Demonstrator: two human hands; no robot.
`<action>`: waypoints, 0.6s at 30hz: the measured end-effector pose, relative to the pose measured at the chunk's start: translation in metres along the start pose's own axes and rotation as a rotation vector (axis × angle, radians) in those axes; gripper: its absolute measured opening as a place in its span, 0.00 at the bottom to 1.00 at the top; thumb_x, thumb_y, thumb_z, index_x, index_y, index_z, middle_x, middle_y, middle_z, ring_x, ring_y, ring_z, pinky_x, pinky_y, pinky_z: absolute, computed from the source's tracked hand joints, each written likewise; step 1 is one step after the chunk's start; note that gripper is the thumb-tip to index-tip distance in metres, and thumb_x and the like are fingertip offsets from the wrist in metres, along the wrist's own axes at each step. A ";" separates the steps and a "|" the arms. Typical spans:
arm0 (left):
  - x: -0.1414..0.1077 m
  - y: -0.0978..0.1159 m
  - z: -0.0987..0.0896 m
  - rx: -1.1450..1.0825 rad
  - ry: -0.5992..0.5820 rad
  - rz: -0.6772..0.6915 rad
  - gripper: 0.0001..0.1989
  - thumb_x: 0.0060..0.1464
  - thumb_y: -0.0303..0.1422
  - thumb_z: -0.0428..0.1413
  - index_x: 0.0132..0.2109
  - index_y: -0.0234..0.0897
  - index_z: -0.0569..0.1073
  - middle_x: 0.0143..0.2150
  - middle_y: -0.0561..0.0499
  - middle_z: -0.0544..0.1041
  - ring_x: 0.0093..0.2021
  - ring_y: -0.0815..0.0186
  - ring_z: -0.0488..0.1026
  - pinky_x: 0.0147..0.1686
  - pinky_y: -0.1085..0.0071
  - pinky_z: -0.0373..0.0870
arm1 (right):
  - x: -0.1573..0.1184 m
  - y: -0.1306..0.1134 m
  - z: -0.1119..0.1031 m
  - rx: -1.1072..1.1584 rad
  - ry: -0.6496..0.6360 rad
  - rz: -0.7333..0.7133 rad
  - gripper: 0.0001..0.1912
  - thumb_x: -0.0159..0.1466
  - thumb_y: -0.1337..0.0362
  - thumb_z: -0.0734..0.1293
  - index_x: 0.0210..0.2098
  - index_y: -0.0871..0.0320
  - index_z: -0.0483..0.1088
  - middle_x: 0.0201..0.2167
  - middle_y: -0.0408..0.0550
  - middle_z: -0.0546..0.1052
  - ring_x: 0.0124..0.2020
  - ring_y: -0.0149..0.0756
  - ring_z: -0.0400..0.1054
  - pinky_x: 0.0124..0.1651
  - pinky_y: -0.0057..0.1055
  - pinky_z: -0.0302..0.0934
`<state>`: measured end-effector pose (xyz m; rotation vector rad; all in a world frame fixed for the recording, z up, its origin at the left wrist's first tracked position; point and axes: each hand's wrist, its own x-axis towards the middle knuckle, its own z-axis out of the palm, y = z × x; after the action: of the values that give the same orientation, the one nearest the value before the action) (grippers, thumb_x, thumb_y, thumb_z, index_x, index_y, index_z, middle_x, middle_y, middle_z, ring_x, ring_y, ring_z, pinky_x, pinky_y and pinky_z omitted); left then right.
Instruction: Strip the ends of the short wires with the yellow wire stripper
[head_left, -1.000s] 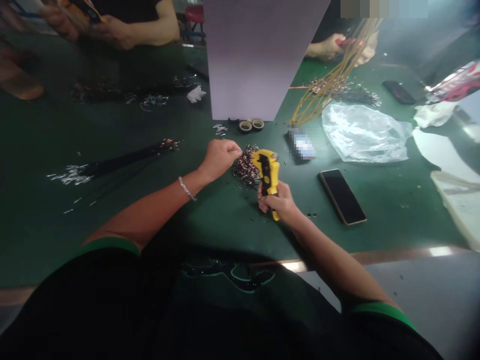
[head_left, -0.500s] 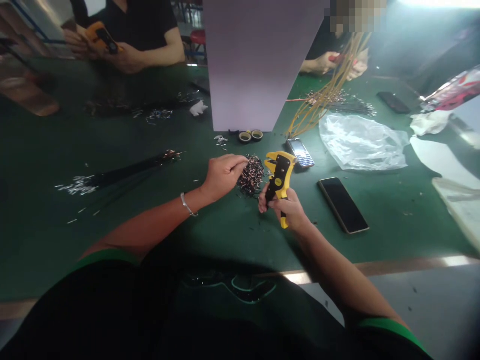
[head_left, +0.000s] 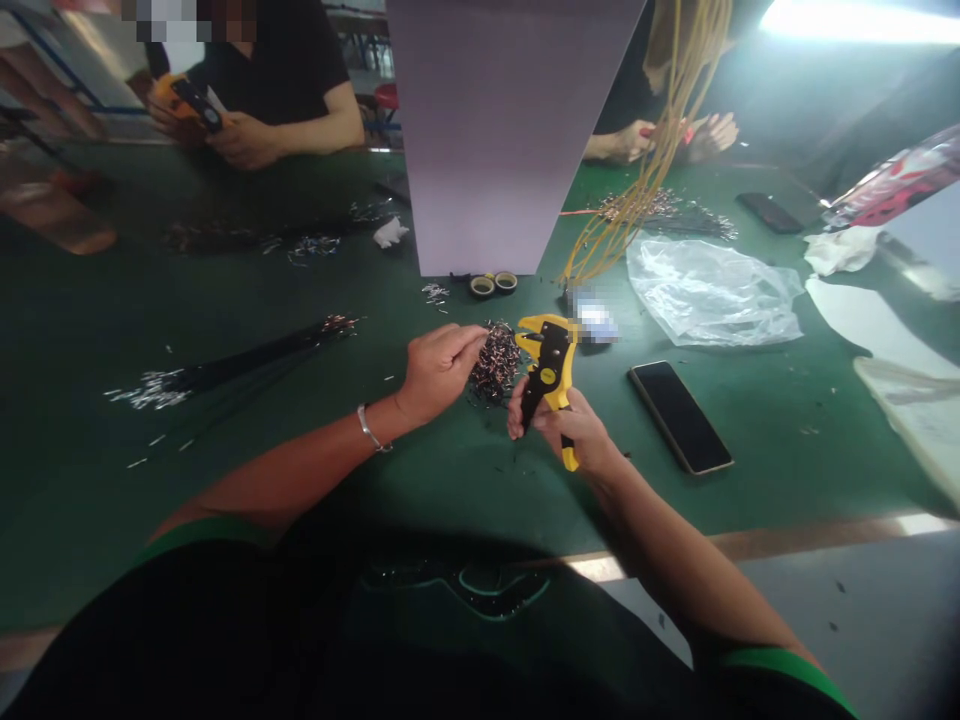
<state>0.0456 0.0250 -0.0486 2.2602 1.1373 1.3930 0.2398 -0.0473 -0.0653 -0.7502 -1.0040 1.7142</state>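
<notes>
Held in the right hand point(head_left: 574, 425), with fingers closed around the handles: a yellow and black hand tool point(head_left: 556, 345), slightly tilted, with round yellow mark on black body and head toward the left hand point(head_left: 439, 372). Between both hands, a dense heap of short dark wires point(head_left: 496, 368), with copper-coloured shiny ends, on the green worktop point(head_left: 420, 500). At the left hand, narrow pinch of fingertips beside this heap; impossible to tell if around a wire.
</notes>
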 end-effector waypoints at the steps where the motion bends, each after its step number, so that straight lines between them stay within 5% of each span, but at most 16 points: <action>1: 0.000 0.000 0.000 -0.001 0.003 -0.006 0.10 0.61 0.32 0.53 0.37 0.39 0.80 0.29 0.50 0.79 0.30 0.69 0.73 0.34 0.71 0.69 | 0.000 -0.001 0.000 0.004 -0.013 0.005 0.17 0.45 0.69 0.70 0.36 0.58 0.69 0.26 0.44 0.75 0.25 0.36 0.68 0.32 0.36 0.65; 11: 0.009 0.010 -0.007 -0.176 0.004 -0.300 0.08 0.57 0.29 0.55 0.33 0.36 0.79 0.23 0.54 0.76 0.26 0.71 0.71 0.30 0.73 0.68 | -0.003 0.004 -0.001 0.014 -0.087 0.077 0.18 0.46 0.70 0.70 0.38 0.60 0.71 0.27 0.45 0.76 0.27 0.36 0.69 0.34 0.37 0.65; 18: 0.008 0.019 -0.009 -0.206 -0.068 -0.299 0.09 0.57 0.31 0.55 0.32 0.36 0.79 0.25 0.52 0.78 0.28 0.70 0.72 0.32 0.72 0.68 | -0.004 0.002 0.001 -0.055 -0.102 0.067 0.17 0.47 0.69 0.70 0.38 0.60 0.72 0.29 0.47 0.78 0.30 0.40 0.72 0.38 0.39 0.66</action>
<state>0.0490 0.0165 -0.0284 1.8917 1.1908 1.2425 0.2394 -0.0514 -0.0664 -0.7454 -1.1108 1.8032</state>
